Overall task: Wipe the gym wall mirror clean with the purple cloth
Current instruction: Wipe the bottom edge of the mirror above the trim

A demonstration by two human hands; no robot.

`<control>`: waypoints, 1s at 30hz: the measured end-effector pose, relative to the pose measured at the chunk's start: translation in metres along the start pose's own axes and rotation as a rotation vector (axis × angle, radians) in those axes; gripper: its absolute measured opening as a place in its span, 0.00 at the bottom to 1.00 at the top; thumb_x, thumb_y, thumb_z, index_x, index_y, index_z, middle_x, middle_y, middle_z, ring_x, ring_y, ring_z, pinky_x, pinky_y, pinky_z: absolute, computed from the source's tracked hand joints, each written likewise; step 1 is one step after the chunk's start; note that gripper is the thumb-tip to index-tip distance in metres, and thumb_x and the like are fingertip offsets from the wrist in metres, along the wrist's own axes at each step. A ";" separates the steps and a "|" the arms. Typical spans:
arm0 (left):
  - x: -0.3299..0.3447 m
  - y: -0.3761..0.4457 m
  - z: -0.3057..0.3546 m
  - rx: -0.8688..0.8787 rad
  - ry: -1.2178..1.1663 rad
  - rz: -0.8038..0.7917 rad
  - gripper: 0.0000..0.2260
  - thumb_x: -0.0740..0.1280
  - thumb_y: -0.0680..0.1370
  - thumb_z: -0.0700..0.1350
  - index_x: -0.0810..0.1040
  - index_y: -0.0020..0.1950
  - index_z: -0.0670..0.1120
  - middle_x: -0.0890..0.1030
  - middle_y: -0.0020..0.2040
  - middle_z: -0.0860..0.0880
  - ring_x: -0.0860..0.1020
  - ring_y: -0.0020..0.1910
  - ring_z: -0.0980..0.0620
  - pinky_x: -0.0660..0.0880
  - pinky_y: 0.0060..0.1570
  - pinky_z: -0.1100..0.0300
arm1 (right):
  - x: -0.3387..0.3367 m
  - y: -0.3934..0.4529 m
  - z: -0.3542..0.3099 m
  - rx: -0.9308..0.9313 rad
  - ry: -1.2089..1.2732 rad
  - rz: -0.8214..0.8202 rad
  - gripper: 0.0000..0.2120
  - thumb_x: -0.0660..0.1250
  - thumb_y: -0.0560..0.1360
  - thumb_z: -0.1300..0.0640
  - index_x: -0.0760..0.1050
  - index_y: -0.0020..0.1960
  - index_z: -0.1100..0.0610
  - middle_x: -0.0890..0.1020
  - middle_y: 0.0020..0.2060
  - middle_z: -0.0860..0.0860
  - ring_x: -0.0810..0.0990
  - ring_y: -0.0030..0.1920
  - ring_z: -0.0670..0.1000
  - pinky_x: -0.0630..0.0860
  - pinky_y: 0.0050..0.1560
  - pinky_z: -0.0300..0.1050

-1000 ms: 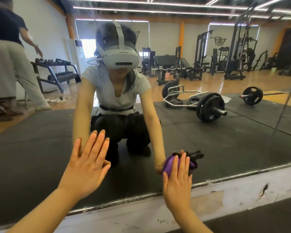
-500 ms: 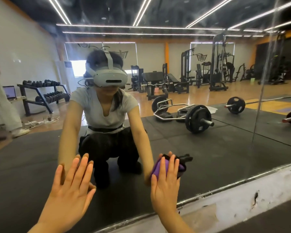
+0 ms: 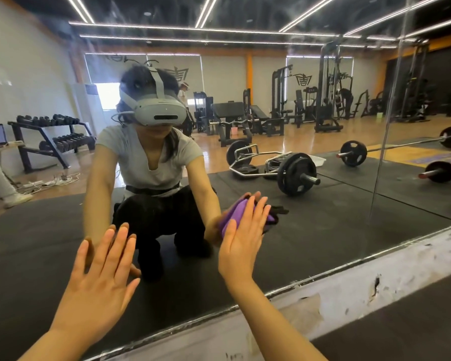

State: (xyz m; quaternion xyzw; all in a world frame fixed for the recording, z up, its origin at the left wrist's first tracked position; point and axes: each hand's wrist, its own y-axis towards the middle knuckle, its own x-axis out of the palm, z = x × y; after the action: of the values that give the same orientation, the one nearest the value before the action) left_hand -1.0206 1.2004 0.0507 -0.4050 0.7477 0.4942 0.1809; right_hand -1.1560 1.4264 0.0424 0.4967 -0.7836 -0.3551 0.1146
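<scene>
My right hand [image 3: 241, 246] pressed the crumpled purple cloth [image 3: 235, 213] flat against the large wall mirror [image 3: 323, 230], fingers straight and together, low near the glass's bottom edge. My left hand [image 3: 99, 285] was raised beside it, fingers spread and released, holding nothing. Glass stretched wide above and to the right; the scuffed white ledge [image 3: 349, 293] ran just below.

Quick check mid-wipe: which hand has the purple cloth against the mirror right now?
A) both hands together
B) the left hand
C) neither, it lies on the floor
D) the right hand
D: the right hand presses the purple cloth flat against the mirror with straight fingers, while the left hand is bare.
</scene>
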 end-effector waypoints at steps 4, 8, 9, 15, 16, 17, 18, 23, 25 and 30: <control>-0.003 0.000 0.002 -0.011 -0.021 -0.019 0.33 0.41 0.83 0.60 0.55 0.78 0.37 0.55 0.80 0.36 0.55 0.79 0.35 0.50 0.74 0.32 | 0.001 -0.028 0.047 0.165 -0.090 0.024 0.30 0.44 0.81 0.44 0.38 0.79 0.50 0.39 0.79 0.45 0.36 0.79 0.45 0.54 0.75 0.54; -0.003 0.001 0.005 -0.015 -0.025 -0.025 0.33 0.41 0.83 0.60 0.54 0.78 0.36 0.54 0.80 0.36 0.55 0.79 0.35 0.49 0.74 0.33 | -0.004 -0.059 0.096 0.527 -0.038 0.074 0.29 0.45 0.81 0.47 0.39 0.77 0.53 0.47 0.81 0.55 0.45 0.81 0.57 0.49 0.79 0.55; -0.003 0.001 0.005 -0.016 -0.022 -0.028 0.33 0.41 0.83 0.60 0.54 0.78 0.36 0.54 0.80 0.36 0.55 0.79 0.35 0.49 0.74 0.33 | -0.005 -0.057 0.095 0.585 -0.004 0.071 0.28 0.46 0.83 0.49 0.40 0.78 0.55 0.47 0.81 0.56 0.45 0.81 0.57 0.45 0.77 0.50; -0.001 0.003 0.004 -0.006 -0.036 -0.013 0.33 0.41 0.83 0.61 0.48 0.81 0.41 0.52 0.81 0.37 0.54 0.79 0.35 0.52 0.73 0.30 | -0.010 0.004 0.048 0.487 0.171 0.209 0.28 0.51 0.85 0.54 0.47 0.81 0.61 0.45 0.81 0.56 0.42 0.81 0.56 0.37 0.71 0.35; -0.001 0.003 0.004 -0.001 -0.032 -0.007 0.33 0.42 0.83 0.61 0.49 0.81 0.40 0.53 0.80 0.37 0.54 0.79 0.35 0.52 0.73 0.31 | -0.012 0.016 0.047 0.448 0.163 0.221 0.27 0.51 0.85 0.54 0.47 0.81 0.60 0.44 0.81 0.55 0.41 0.80 0.56 0.37 0.71 0.35; -0.002 0.002 0.004 0.003 -0.027 0.000 0.34 0.42 0.83 0.61 0.50 0.80 0.39 0.53 0.80 0.37 0.54 0.79 0.35 0.52 0.73 0.31 | -0.014 0.025 0.048 0.418 0.157 0.224 0.27 0.50 0.86 0.54 0.47 0.81 0.60 0.44 0.81 0.55 0.40 0.80 0.55 0.38 0.72 0.36; -0.002 0.002 0.003 0.004 -0.019 0.011 0.34 0.42 0.83 0.61 0.51 0.80 0.39 0.53 0.80 0.36 0.54 0.79 0.35 0.52 0.73 0.31 | -0.016 0.031 0.050 0.379 0.148 0.222 0.26 0.49 0.86 0.54 0.47 0.81 0.59 0.43 0.81 0.54 0.40 0.80 0.54 0.38 0.72 0.38; 0.000 0.001 0.005 0.011 -0.007 0.056 0.35 0.42 0.82 0.63 0.49 0.81 0.40 0.53 0.80 0.37 0.53 0.79 0.36 0.49 0.74 0.32 | -0.025 0.010 0.092 0.376 0.026 0.156 0.26 0.48 0.86 0.52 0.44 0.82 0.55 0.43 0.81 0.51 0.40 0.80 0.51 0.42 0.73 0.43; 0.001 0.002 0.006 0.008 -0.002 0.069 0.35 0.42 0.82 0.63 0.49 0.80 0.39 0.52 0.80 0.37 0.53 0.79 0.36 0.49 0.74 0.32 | -0.031 -0.004 0.114 0.558 0.033 0.150 0.27 0.47 0.86 0.51 0.45 0.82 0.56 0.45 0.81 0.54 0.43 0.81 0.56 0.44 0.77 0.50; -0.001 0.003 0.008 -0.009 0.004 0.078 0.36 0.42 0.82 0.64 0.50 0.80 0.38 0.52 0.81 0.37 0.53 0.79 0.36 0.51 0.73 0.31 | -0.043 0.006 0.108 0.882 0.191 0.199 0.25 0.50 0.86 0.58 0.48 0.82 0.58 0.46 0.81 0.59 0.46 0.80 0.61 0.48 0.77 0.55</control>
State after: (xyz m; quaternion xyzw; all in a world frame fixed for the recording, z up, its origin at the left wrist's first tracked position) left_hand -1.0238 1.2084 0.0495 -0.3773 0.7609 0.5036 0.1582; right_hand -1.1971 1.5129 -0.0237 0.4508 -0.8897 0.0722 -0.0026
